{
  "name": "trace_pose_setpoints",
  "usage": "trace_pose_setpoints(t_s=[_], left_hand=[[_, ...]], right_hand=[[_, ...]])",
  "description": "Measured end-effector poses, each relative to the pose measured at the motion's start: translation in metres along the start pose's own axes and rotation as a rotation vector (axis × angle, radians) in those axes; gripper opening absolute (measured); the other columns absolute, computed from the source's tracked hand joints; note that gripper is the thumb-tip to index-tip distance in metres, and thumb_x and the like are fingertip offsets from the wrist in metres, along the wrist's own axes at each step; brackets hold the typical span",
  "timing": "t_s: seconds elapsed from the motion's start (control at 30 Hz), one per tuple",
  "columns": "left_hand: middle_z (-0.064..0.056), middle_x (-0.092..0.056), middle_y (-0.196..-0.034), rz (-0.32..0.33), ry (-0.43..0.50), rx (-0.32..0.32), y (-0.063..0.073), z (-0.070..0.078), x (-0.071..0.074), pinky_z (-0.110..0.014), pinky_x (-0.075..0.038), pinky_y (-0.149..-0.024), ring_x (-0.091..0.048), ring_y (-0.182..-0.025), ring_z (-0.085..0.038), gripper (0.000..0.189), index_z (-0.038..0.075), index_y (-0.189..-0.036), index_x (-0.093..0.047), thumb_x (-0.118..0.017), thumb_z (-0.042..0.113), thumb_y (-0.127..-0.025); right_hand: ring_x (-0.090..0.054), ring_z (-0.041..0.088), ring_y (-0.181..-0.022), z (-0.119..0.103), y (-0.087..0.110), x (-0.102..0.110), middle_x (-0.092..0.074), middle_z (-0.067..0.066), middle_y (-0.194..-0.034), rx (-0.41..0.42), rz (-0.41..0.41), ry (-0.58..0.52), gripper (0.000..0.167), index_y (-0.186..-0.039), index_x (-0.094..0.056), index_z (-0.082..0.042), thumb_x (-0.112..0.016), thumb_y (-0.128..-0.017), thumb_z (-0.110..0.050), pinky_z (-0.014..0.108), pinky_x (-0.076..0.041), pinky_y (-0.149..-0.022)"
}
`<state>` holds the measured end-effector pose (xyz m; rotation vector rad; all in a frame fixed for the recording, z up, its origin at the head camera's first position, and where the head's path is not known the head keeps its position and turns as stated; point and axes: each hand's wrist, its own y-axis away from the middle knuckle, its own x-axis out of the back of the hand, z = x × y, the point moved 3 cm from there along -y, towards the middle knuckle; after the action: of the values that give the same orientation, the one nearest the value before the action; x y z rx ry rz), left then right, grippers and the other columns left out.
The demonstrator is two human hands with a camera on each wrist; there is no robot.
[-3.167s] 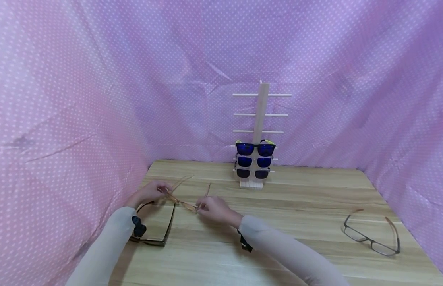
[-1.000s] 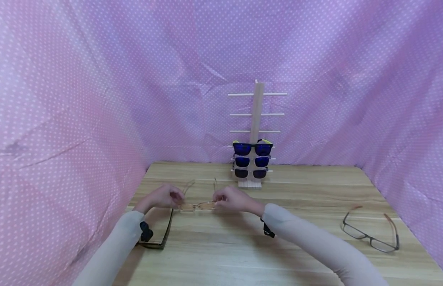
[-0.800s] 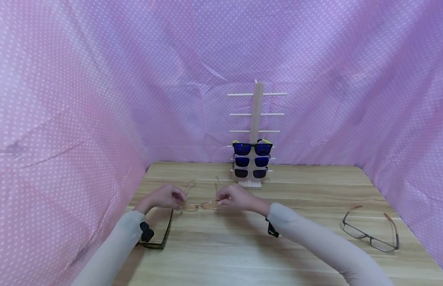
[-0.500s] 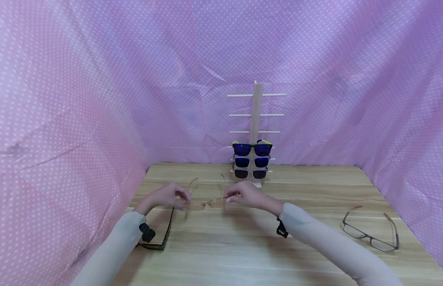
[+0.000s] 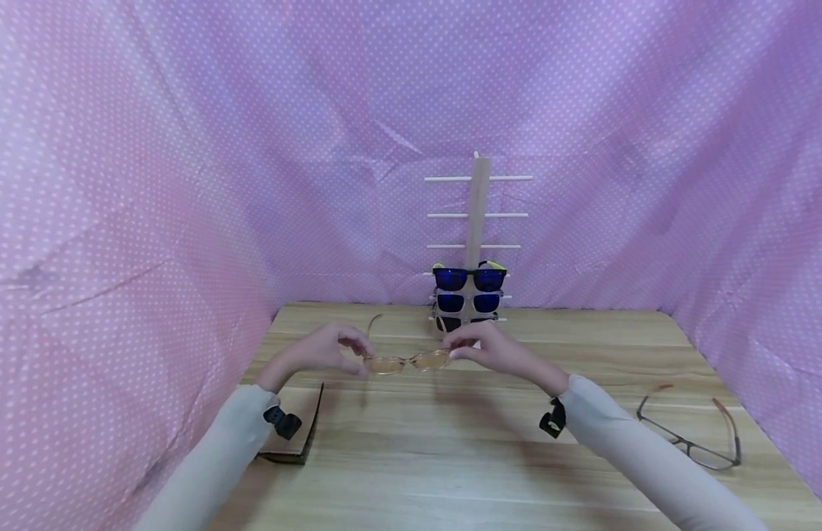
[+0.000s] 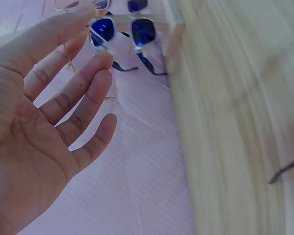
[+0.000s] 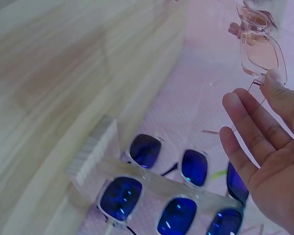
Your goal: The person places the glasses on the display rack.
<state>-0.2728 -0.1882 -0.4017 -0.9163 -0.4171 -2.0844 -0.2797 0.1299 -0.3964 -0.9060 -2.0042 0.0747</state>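
Observation:
Both hands hold a pair of eyeglasses with a clear amber frame [image 5: 387, 366] above the table, its temples pointing away. My left hand [image 5: 323, 349] pinches the frame's left end between thumb and fingers. At the right end, my right hand [image 5: 495, 351] pinches the hinge area; in the right wrist view the thumb of that hand [image 7: 279, 142] touches the frame below a tinted lens [image 7: 259, 51]. The remaining fingers of the left hand [image 6: 44, 117] are loosely bent. Just behind stands a wooden display rack [image 5: 478, 210], its lowest sunglasses partly covered by the right hand.
On the rack's lower rods hang black sunglasses [image 5: 488, 279] and two clear-framed pairs, with bare rods [image 5: 506, 215] above. Dark eyeglasses [image 5: 309, 435] lie at the left, partly hidden by my wrist. Grey-framed eyeglasses [image 5: 712, 464] lie at the right. Pink dotted cloth [image 5: 357, 147] surrounds the table.
Both hands have carried the amber eyeglasses up and to the right, toward the rack. The frame has come level and faces me. The glasses lying on the table have stayed put.

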Motion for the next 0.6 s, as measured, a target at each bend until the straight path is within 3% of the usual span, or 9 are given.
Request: trace_pose_setpoints(t_s=[0.3,0.47,0.6], left_hand=[[0.003,-0.075,-0.104,0.011,0.023,-0.047,-0.006,0.029,0.007,-0.042,-0.052,-0.095,-0.065,-0.1,-0.014,0.021,0.017,-0.103,-0.076,-0.083,0.027,-0.086],[0.006,-0.075,-0.106,0.054,0.0,-0.051,-0.009,0.042,0.013,-0.04,-0.051,-0.096,-0.064,-0.104,-0.015,0.018,0.02,-0.104,-0.078,-0.081,0.027,-0.088],[0.005,-0.075,-0.109,0.081,-0.008,-0.079,-0.014,0.05,0.017,-0.046,-0.052,-0.099,-0.064,-0.107,-0.019,0.021,0.018,-0.109,-0.077,-0.08,0.026,-0.09]], right_hand=[[-0.068,0.007,-0.087,-0.014,0.007,0.025,-0.078,0.008,-0.101,-0.018,0.037,-0.024,0.014,-0.105,-0.076,-0.004,-0.072,-0.092,-0.003,0.027,-0.059,-0.075],[-0.068,0.008,-0.085,-0.021,0.008,0.04,-0.077,0.01,-0.098,0.024,0.083,-0.01,0.014,-0.103,-0.075,-0.002,-0.072,-0.09,0.002,0.027,-0.059,-0.073],[-0.068,0.009,-0.087,-0.026,0.009,0.051,-0.077,0.01,-0.099,-0.005,0.089,0.002,0.013,-0.103,-0.074,-0.002,-0.072,-0.091,0.0,0.029,-0.059,-0.076]])
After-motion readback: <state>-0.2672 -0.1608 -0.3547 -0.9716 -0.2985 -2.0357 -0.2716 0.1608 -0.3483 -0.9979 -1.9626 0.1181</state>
